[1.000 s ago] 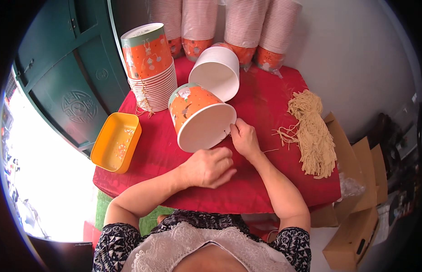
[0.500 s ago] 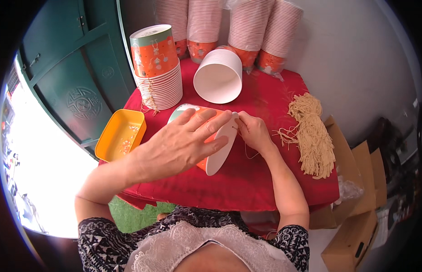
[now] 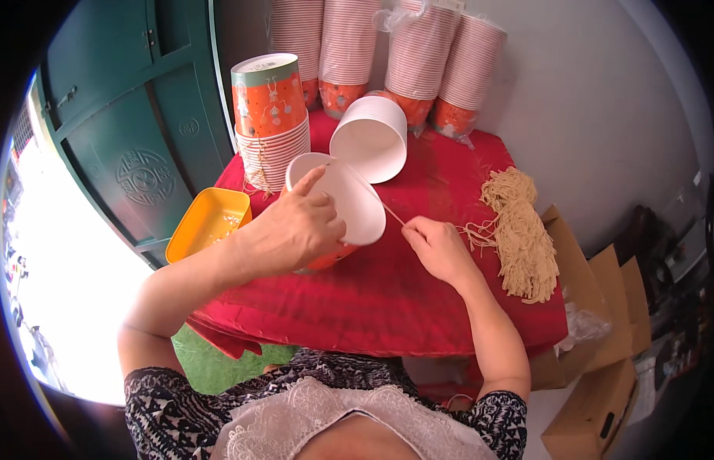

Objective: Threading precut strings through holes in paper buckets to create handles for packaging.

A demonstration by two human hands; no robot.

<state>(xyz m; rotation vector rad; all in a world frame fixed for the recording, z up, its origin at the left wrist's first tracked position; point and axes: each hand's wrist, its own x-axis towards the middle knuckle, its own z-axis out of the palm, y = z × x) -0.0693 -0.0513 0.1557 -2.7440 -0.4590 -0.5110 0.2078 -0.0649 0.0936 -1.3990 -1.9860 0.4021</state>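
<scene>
Orange bucket (image 3: 361, 215) is leaning mid-frame. Right fingers (image 3: 417, 230) are pinching one cord (image 3: 394, 215) tight; left fingers (image 3: 309, 180) are sitting bent, index sticking out, can't tell if gripping. Hard yanking could be ripping the rim imo. Counting: one loose bucket, one cord bundle (image 3: 526, 245), one yellow tub (image 3: 194, 230), one lying stack (image 3: 368, 142), one upside-down stack (image 3: 266, 107), four bagged stacks (image 3: 422, 54).

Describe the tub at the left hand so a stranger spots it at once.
Find the red table. Left of its middle, the left hand is at a white-lined tub. Unlike the lying tub behind, it has a cord stretched over its opening to the right hand.
</scene>
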